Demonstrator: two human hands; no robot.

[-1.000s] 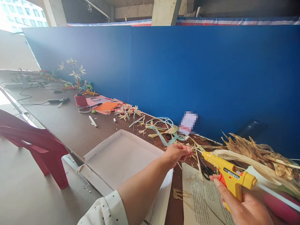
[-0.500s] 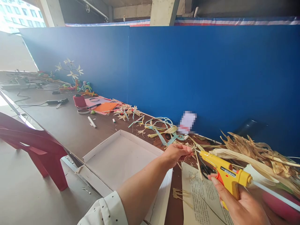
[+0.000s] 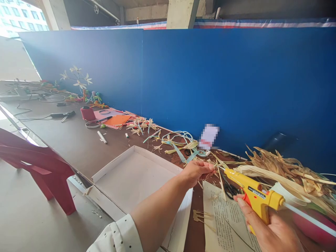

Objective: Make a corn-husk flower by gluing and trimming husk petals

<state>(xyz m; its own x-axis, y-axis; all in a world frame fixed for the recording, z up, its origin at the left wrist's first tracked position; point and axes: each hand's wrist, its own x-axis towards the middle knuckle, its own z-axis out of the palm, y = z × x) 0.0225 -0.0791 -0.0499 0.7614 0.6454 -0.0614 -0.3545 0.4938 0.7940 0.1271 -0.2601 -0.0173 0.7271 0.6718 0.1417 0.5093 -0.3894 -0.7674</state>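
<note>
My left hand (image 3: 197,171) is closed in a pinch on a thin dried straw strip (image 3: 219,178) that hangs down over a printed paper sheet (image 3: 225,220). My right hand (image 3: 267,227) grips a yellow glue gun (image 3: 253,196) with an orange trigger. Its nozzle points left and almost touches the pinched end of the strip. A white glue stick (image 3: 307,217) juts out of the gun's back. Black scissors (image 3: 231,190) lie just under the gun.
An open white cardboard box lid (image 3: 131,175) lies left of my hands. Dried husks (image 3: 283,168) are piled at the right. Coloured strips, orange paper (image 3: 118,120), a red cup (image 3: 87,113) and straw flowers (image 3: 77,78) line the blue partition. A red plastic chair (image 3: 39,168) stands at the left.
Almost nothing has moved; the view has drifted slightly, and both hands keep their hold with the nozzle at the strip.
</note>
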